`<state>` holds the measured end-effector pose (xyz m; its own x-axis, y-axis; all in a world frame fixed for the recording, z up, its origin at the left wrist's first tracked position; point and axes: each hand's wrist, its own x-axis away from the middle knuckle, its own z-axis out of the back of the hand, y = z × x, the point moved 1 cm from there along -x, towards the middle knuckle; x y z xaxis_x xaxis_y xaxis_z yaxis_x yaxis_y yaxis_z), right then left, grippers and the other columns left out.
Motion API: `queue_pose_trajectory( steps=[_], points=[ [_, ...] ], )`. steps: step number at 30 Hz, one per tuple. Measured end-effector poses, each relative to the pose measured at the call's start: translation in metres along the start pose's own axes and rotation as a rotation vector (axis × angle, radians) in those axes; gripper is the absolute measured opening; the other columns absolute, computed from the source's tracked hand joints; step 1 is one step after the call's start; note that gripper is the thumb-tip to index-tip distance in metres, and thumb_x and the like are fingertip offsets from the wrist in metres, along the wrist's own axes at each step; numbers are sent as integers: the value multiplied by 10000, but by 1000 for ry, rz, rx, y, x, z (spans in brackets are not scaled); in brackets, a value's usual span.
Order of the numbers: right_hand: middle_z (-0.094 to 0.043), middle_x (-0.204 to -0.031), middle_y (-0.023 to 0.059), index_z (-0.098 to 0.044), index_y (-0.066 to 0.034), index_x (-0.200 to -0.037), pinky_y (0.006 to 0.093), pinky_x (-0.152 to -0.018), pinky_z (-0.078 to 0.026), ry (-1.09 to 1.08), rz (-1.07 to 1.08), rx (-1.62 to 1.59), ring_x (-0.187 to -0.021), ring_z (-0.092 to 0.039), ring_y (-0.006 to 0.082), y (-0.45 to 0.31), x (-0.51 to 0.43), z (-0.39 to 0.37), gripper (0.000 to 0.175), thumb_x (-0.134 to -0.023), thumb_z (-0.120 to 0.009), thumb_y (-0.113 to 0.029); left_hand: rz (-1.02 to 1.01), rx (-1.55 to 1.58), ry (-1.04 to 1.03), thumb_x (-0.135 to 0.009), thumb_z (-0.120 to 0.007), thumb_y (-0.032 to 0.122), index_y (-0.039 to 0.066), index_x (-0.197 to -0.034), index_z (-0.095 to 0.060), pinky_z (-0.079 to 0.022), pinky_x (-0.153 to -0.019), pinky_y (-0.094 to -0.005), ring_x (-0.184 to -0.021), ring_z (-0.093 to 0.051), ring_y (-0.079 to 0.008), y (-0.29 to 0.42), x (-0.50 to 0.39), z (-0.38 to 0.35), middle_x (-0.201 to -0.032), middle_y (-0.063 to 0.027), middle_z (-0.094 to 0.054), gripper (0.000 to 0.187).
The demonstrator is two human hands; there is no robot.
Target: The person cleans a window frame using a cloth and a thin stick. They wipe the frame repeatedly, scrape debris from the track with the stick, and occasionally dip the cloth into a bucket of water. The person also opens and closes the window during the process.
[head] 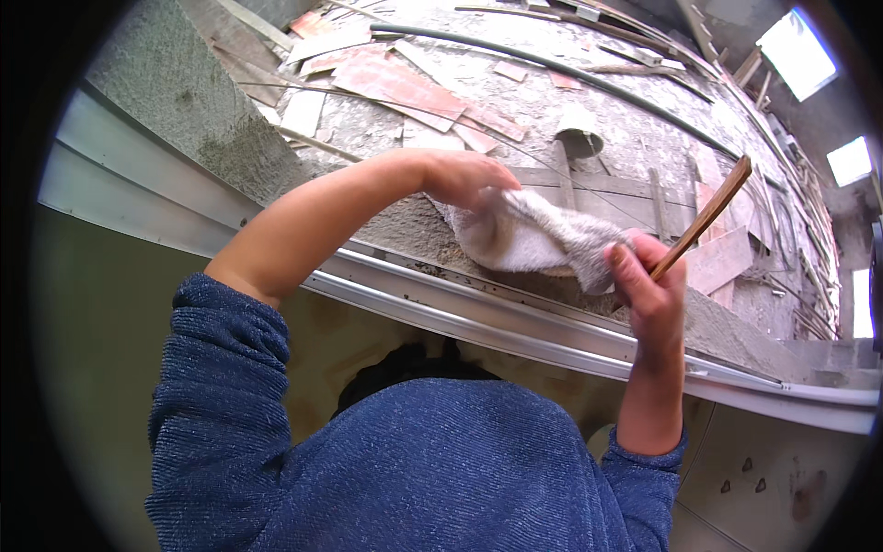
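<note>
A whitish-grey cloth is stretched between my two hands over the outer ledge of a window. My left hand grips its left end, a little blurred, with the fingertips partly hidden. In my right hand are the cloth's bunched right end and a thin brown wooden stick, which points up and to the right. Both forearms reach across the metal window track, and the cloth hangs just beyond it.
A rough concrete wall edge borders the opening at left. Beyond the ledge lie broken boards, a long dark pipe, a bucket and many loose wooden strips. A thin wire crosses the view behind the cloth.
</note>
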<state>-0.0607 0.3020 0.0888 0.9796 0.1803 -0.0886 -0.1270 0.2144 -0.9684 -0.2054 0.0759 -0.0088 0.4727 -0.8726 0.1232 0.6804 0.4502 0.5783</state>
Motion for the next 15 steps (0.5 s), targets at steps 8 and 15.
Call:
queue_pose_trajectory(
  steps=[8, 15],
  points=[
    [-600, -581, 67, -682, 3, -867, 270, -478, -407, 5, 169, 735, -503, -534, 121, -29, 15, 12, 180, -808, -676, -167, -238, -671, 784, -753, -617, 100, 86, -757, -540, -491, -721, -340, -756, -586, -214, 75, 91, 60, -758, -49, -568, 79],
    [-626, -756, 153, -501, -113, -1228, 402, -697, -457, -313, -167, 985, -784, -616, 332, -28, 10, -31, 502, -873, -517, -468, 6, -631, 438, -758, -602, 68, 94, -799, -556, -398, -944, -409, -882, -579, -197, 59, 191, -15, -843, -34, -546, 67]
  ],
)
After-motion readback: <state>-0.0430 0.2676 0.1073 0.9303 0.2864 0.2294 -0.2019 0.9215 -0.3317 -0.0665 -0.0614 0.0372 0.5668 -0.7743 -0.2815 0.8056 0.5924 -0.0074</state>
